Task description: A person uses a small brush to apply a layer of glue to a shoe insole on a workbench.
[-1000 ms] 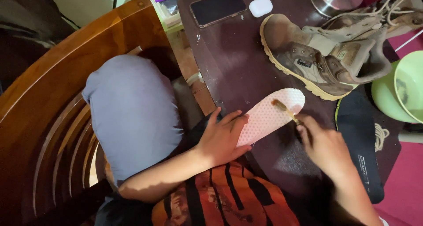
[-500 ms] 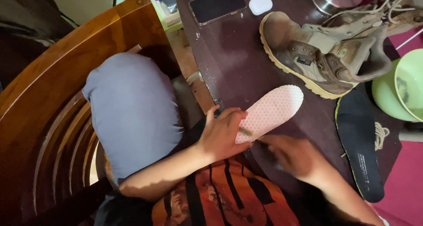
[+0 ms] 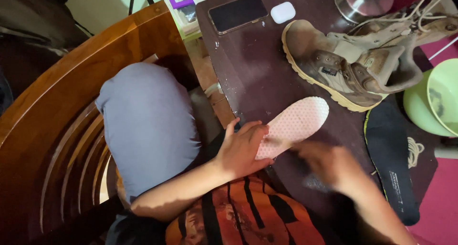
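Observation:
A pink dotted insole (image 3: 298, 121) lies flat on the dark brown table (image 3: 257, 73), close to its near edge. My left hand (image 3: 241, 149) presses down on the insole's heel end, fingers spread over it. My right hand (image 3: 331, 166) is a motion blur just right of that end, its fingertips at the insole's edge. It is closed around a small brush that hardly shows in the blur. A worn tan boot (image 3: 348, 63) with loose laces lies on its side behind the insole.
A black insole (image 3: 391, 154) lies to the right by a green bowl (image 3: 429, 102). A phone (image 3: 237, 12) and a white earbud case (image 3: 283, 12) sit at the table's far end. My grey-clad knee (image 3: 148, 121) and a curved wooden chair (image 3: 62, 106) are on the left.
My right hand has swept with the brush from the insole's toe end down to its heel end. The left hand has stayed pressed on the insole.

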